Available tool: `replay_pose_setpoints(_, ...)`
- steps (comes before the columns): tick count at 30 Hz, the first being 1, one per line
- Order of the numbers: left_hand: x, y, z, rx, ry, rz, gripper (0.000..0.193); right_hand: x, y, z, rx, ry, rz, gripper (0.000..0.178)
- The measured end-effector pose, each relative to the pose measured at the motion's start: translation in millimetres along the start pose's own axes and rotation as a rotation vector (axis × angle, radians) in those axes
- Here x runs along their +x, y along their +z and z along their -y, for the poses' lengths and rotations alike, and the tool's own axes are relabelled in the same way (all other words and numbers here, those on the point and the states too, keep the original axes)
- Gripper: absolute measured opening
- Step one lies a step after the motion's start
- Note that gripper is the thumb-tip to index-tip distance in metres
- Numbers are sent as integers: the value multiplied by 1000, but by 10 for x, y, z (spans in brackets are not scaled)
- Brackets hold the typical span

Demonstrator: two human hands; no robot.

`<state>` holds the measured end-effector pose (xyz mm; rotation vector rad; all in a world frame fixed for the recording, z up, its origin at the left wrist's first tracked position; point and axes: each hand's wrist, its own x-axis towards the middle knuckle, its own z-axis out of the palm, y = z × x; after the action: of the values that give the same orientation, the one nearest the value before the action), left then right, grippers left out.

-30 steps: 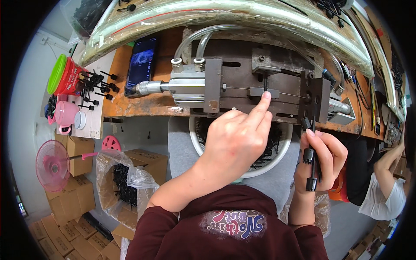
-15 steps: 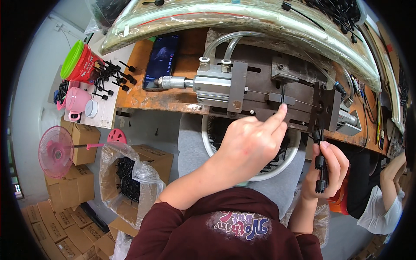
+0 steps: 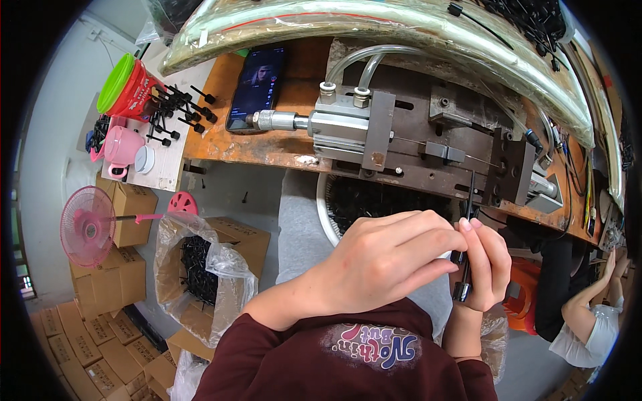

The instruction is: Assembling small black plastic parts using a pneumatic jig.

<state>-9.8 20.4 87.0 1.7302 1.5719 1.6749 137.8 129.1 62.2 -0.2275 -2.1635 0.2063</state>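
In front of the metal fixture [image 3: 411, 123]: black rod-like parts [image 3: 461, 292], grasped by the right hand [image 3: 489, 260], the left hand [image 3: 394, 254] beside them, its hold unclear.

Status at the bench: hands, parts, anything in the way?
Right hand holding black knobbed rods. Left hand up against them, grip unclear. Left hand partly hides white basket.

And there across the dark red sweatshirt [image 3: 287, 357] runs big, curvy lettering [image 3: 374, 347] in pink, purple and blue, upside down from up here! Over to the left, the red bucket [image 3: 137, 90] flashes pale print on its side, while dark printed marks line the brown cardboard boxes [image 3: 83, 337], and the phone [image 3: 257, 90] shows tiny on-screen marks, too small to read.
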Motion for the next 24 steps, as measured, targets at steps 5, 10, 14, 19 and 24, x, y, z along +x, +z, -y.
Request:
replay_pose_setpoints(5, 15, 19, -57, 83, -58, -9, 31, -23, 19, -22, 6, 51, -35, 33)
replay_pose_setpoints(10, 38, 11, 98, 384, -11, 10, 29, -47, -17, -83, -37, 203, -145, 25)
replay_pose_setpoints(14, 69, 92, 262, 576, 61, 35, 23, -61, -32, -85, -75, 204, -145, 24)
replay_pose_setpoints(19, 112, 151, 256, 757, 88, 96, 24, -114, -60, -71, -149, 239, -151, 19)
replay_pose_setpoints(24, 206, 121, 285, 760, 110, 103, 25, -106, -48, -74, -150, 267, -166, 23)
